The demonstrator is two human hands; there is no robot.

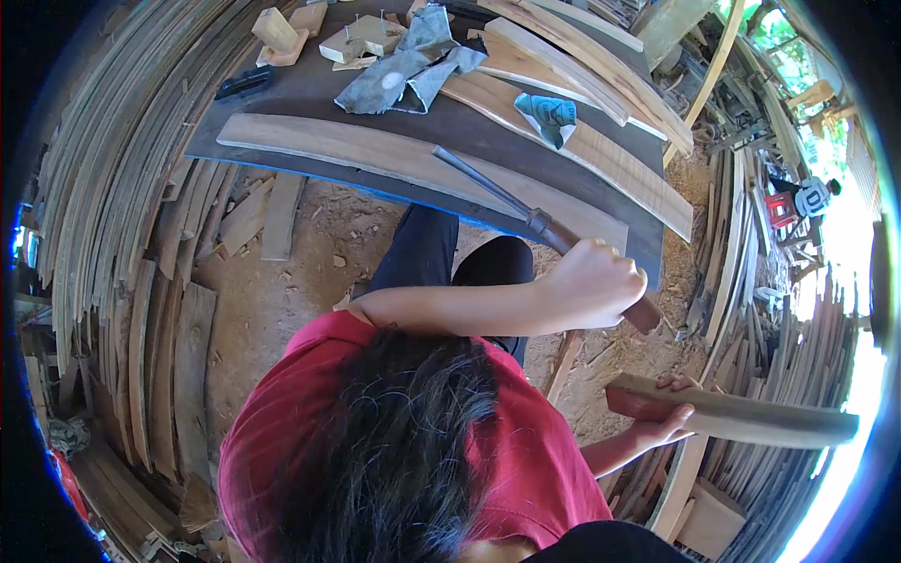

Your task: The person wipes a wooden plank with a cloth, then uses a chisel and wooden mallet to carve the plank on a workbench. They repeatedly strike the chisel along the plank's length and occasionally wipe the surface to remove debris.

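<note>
My left hand point(593, 283) reaches across to the right, closed in a fist round the brown wooden handle of a chisel point(488, 190). Its long metal blade points away to the far left, above a pale, flat plank point(375, 150) lying along the near edge of the dark tabletop point(291, 98). Whether the blade touches the plank, I cannot tell. Lower and to the right, my right hand point(668, 422) has its fingers wrapped round a thick wooden block point(741, 413) with a reddish end. The block sticks out to the right, clear of the table.
A grey rag point(418, 61) and a curled blue-green sheet point(547, 116) lie farther back on the table, beside curved boards point(601, 159). Wooden pieces with nails point(361, 39) sit at the back left. Stacked planks point(117, 169) line both sides.
</note>
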